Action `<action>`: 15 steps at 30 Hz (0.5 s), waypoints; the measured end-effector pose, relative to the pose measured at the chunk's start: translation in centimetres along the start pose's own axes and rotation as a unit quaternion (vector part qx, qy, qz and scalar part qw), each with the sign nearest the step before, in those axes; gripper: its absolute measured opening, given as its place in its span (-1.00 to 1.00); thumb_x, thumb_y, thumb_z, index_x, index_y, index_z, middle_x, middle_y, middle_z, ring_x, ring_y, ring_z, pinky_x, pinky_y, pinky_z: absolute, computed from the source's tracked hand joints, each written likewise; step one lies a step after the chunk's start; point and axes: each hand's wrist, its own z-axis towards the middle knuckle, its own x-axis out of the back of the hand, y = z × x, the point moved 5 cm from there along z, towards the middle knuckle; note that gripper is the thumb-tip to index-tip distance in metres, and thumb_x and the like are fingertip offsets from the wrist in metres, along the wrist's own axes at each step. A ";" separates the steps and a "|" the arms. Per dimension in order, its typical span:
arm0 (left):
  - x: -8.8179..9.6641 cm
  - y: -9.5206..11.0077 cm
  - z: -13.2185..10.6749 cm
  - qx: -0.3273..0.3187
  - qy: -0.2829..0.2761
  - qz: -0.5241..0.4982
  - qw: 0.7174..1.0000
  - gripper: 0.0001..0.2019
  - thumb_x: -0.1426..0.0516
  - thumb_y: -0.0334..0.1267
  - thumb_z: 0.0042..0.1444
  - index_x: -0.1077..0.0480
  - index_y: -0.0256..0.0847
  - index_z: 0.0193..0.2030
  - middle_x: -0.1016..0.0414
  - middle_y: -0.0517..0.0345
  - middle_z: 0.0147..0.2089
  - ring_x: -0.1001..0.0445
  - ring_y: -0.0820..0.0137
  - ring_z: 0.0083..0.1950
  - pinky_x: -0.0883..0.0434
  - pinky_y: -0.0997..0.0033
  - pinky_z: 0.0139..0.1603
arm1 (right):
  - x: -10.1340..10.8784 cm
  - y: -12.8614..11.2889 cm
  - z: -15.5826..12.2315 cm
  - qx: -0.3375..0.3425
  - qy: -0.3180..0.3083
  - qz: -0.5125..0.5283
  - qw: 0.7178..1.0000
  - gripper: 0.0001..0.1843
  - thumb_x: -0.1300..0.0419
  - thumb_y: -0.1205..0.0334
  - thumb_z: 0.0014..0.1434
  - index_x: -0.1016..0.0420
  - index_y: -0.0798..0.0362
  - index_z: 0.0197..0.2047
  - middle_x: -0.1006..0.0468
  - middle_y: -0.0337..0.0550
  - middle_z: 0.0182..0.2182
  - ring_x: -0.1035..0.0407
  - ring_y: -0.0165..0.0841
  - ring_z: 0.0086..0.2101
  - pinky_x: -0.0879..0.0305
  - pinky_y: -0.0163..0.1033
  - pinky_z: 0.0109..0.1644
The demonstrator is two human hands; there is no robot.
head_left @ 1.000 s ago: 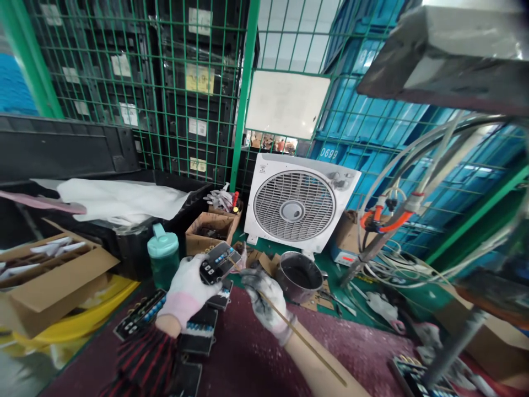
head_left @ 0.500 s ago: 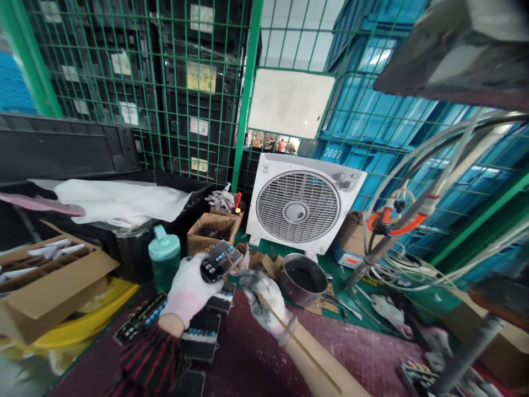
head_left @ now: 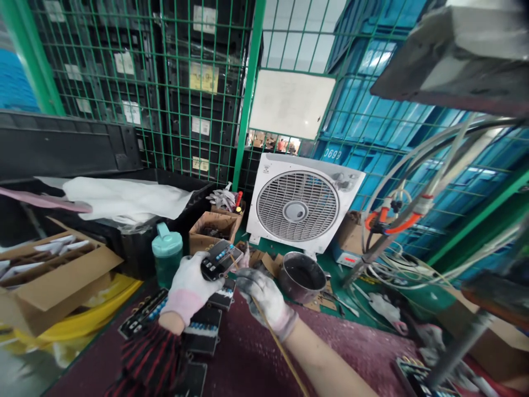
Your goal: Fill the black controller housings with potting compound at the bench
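My left hand (head_left: 188,284), in a white glove, grips a small black module (head_left: 220,259) with blue parts on its face, held up over the bench. My right hand (head_left: 264,298), in a grey stained glove, pinches a thin brass-coloured stick (head_left: 275,339) whose tip touches the module's right side. The stick's long end runs back along my forearm. Below my hands, several more black modules (head_left: 202,328) lie in rows on the maroon mat (head_left: 330,342).
A dark metal pot (head_left: 301,277) stands just right of my hands. A teal-lidded bottle (head_left: 166,255), cardboard boxes (head_left: 49,275) and a small box (head_left: 212,226) sit to the left. A white box fan (head_left: 300,201) leans against green wire fencing. Hoses and cables (head_left: 397,220) hang at right.
Both hands hold their grips. The stick's free end has swung from pointing lower right to more steeply downward; the view shifted slightly.
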 end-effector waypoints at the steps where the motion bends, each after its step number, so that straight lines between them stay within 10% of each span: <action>1: 0.0 0.0 -0.1 0.002 0.000 -0.001 1.000 -0.47 -0.31 -0.17 -0.11 -0.41 -0.19 0.06 -0.49 -0.03 -0.06 -0.49 0.08 0.04 -0.42 0.19 0.11 | 0.1 -0.1 0.1 0.004 -0.002 -0.002 1.000 -0.57 -0.06 0.43 0.27 -0.37 -0.05 0.17 -0.64 -0.01 -0.09 -0.53 -0.27 -0.03 -0.55 -0.17 -0.02; 8: 0.1 -0.1 -0.4 0.005 -0.001 -0.007 1.000 -0.49 -0.31 -0.15 -0.12 -0.42 -0.21 0.02 -0.50 -0.03 -0.13 -0.50 0.08 0.00 -0.43 0.18 0.08 | 1.8 -1.0 1.0 0.018 0.032 0.018 0.999 -0.69 -0.04 0.41 0.30 -0.44 -0.01 0.04 -0.65 -0.01 -0.14 -0.56 -0.28 -0.08 -0.56 -0.18 -0.03; 11: 0.1 -0.2 -0.6 -0.015 -0.007 -0.009 1.000 -0.54 -0.31 -0.16 -0.13 -0.45 -0.21 -0.04 -0.51 -0.01 -0.17 -0.49 0.08 -0.03 -0.42 0.16 0.08 | 2.8 0.1 0.9 -0.111 0.091 0.097 0.985 -0.82 -0.07 0.31 0.33 -0.51 -0.03 -0.14 -0.67 -0.07 -0.22 -0.58 -0.30 -0.16 -0.56 -0.20 -0.08; 15: -0.1 -0.5 -1.1 -0.045 -0.005 -0.010 0.999 -0.51 -0.32 -0.18 -0.16 -0.46 -0.19 -0.02 -0.53 0.00 -0.09 -0.46 0.10 0.02 -0.39 0.17 0.14 | 3.1 2.8 -0.6 -0.352 0.185 0.230 0.888 -0.75 -0.13 0.05 0.32 -0.54 0.00 -0.23 -0.65 -0.10 -0.30 -0.55 -0.33 -0.35 -0.53 -0.24 -0.26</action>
